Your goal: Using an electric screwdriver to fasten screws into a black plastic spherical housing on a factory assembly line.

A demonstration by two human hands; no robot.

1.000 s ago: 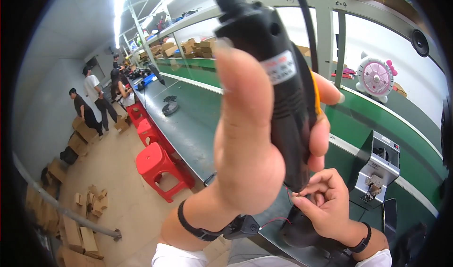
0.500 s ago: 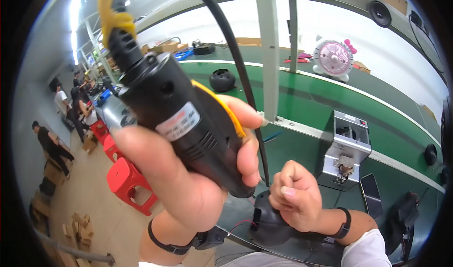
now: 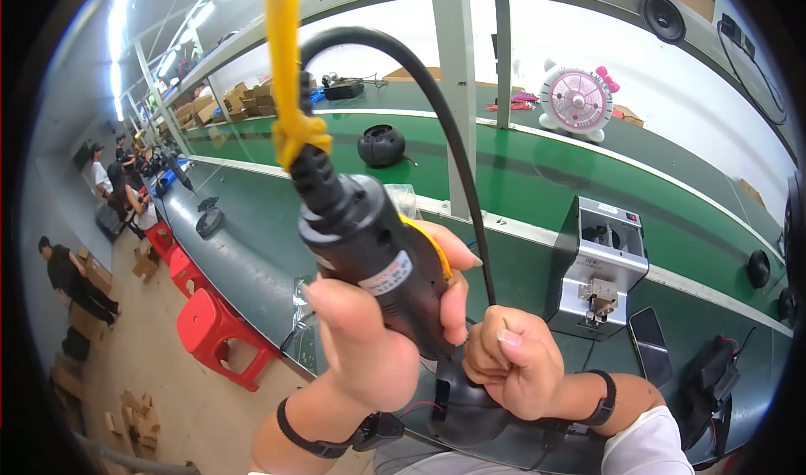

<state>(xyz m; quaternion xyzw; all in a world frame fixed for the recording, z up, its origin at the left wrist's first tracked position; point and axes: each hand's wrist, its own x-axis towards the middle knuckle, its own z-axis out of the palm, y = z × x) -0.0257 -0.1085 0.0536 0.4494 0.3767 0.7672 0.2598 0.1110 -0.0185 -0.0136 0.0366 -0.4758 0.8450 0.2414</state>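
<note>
Black electric screwdriver (image 3: pixel 382 261) gripped in the left hand (image 3: pixel 369 341), left of the silver machine (image 3: pixel 579 286), right hand (image 3: pixel 520 362) with fingers curled closed, anything inside them hidden, at the machine's near left, rounded black housing (image 3: pixel 466 412) below that hand, phone (image 3: pixel 651 347) just right of the machine, pink-and-white fan (image 3: pixel 578 101) behind it

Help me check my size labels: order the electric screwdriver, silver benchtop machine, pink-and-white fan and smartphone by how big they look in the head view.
1. Electric screwdriver and silver benchtop machine: unsure which; the screwdriver is nearer the camera and partly covered by the left hand.
2. Pink-and-white fan
3. Smartphone
</note>
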